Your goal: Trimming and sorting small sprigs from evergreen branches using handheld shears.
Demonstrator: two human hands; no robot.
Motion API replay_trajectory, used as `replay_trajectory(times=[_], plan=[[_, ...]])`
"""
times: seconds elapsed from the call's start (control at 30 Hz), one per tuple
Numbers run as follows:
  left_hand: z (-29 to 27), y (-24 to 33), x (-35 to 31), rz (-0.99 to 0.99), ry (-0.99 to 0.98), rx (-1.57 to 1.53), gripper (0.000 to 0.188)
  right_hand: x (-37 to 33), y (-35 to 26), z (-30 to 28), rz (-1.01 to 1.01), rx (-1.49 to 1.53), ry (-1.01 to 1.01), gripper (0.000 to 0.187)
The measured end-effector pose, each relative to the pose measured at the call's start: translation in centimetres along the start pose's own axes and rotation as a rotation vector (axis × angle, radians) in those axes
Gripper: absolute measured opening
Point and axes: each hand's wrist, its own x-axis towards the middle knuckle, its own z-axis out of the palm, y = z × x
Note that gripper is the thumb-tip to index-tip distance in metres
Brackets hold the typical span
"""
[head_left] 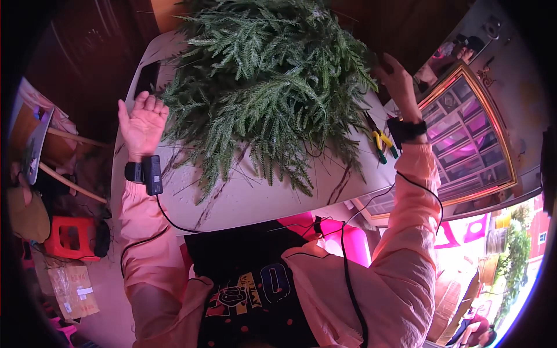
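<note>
A big heap of green artificial pine branches [272, 87] with frosted tips covers most of the white marbled table [243, 200]. My left hand [144, 123] is palm up at the heap's left side, fingers loosely bent and holding nothing. On the far right, my right hand [399, 84] is raised beside the branches with its fingers apart; nothing shows in it, though its fingertips are dim against the dark background. Pliers [381, 145] with yellow and green handles lie near the table's right edge, below my right hand. Thin stems stick out from the heap's near side.
A dark flat object [147, 78] lies at the table's far left. Right of the table leans a gold-framed panel [464, 133]. On the left floor are a red stool [71, 238] and a cardboard box [74, 290]. Black cables [346, 255] run along my arms.
</note>
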Motion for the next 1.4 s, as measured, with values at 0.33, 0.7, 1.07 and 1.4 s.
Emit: replay_trajectory(times=[0.33,0.7,1.07,1.4], plan=[[-0.5,-0.1,-0.8,-0.018,-0.032,0.028,0.056,-0.9,-3.7,-6.7,0.131,-0.089,-0.245,0.024],[-0.5,-0.9,-0.5,-0.070,-0.013,0.043,0.053,-0.3,-9.4,-14.0,0.105,-0.218,-0.021,0.023],[-0.1,-0.8,-0.7,-0.100,0.010,0.098,0.053,1.7,-23.6,-0.9,-0.240,0.277,-0.036,0.021],[1.5,1.6,-0.9,-0.414,0.030,0.380,0.042,5.3,-31.8,6.6,-0.946,0.459,-0.004,0.034]])
